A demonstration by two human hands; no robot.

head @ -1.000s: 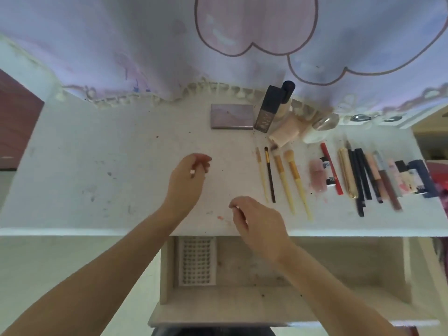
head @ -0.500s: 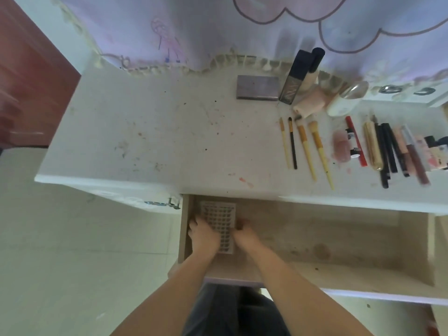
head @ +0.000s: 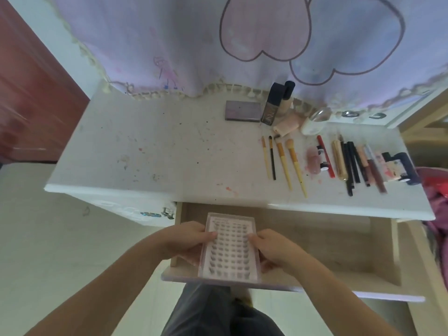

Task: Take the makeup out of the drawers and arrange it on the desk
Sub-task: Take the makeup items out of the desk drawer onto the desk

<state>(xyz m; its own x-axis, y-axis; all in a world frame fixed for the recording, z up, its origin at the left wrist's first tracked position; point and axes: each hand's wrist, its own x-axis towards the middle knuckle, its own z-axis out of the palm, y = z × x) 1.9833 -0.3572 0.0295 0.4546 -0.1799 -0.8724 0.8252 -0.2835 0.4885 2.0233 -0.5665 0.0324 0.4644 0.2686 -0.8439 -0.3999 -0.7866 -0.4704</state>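
Left hand (head: 188,241) and right hand (head: 272,248) each grip a long edge of the clear lash tray (head: 229,248), apparently lifted over the open drawer (head: 339,248); brushes (head: 283,163) lie lined up on the desk (head: 169,154)

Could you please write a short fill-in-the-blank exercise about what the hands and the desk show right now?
1. The lash tray is held by ____ hands, the left hand and the right hand.
2. The tray is held above the open ____.
3. On the desk, ____ makeup brushes lie side by side.
4. The flat palette lies to the ____ of the dark bottle.

Missing words: both; drawer; four; left
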